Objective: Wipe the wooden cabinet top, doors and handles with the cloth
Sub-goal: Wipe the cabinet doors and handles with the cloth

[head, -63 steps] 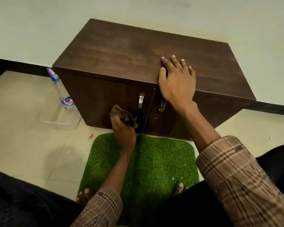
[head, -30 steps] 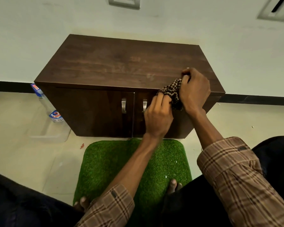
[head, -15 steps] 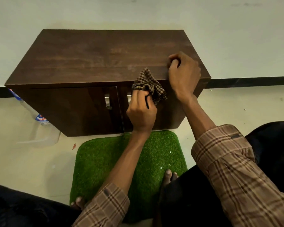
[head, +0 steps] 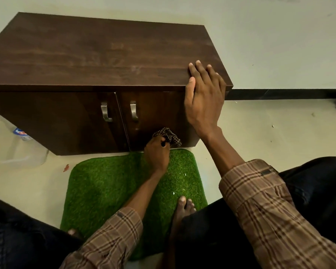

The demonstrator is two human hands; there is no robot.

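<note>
A dark wooden cabinet (head: 97,55) stands against the wall, with two doors and two metal handles, the left handle (head: 105,113) and the right handle (head: 133,112). My left hand (head: 157,154) grips a bunched checked cloth (head: 168,135) against the bottom of the right door (head: 159,113). My right hand (head: 205,96) lies flat with straight fingers on the top's front right edge.
A green grass-like mat (head: 109,183) lies on the pale floor in front of the cabinet, with my bare foot (head: 180,216) on it. A clear plastic spray bottle (head: 21,144) stands left of the cabinet. A black skirting strip (head: 287,94) runs along the wall.
My left hand has carried the cloth down from the top edge to the bottom of the right door. My right hand has uncurled and now lies flat on the cabinet top.
</note>
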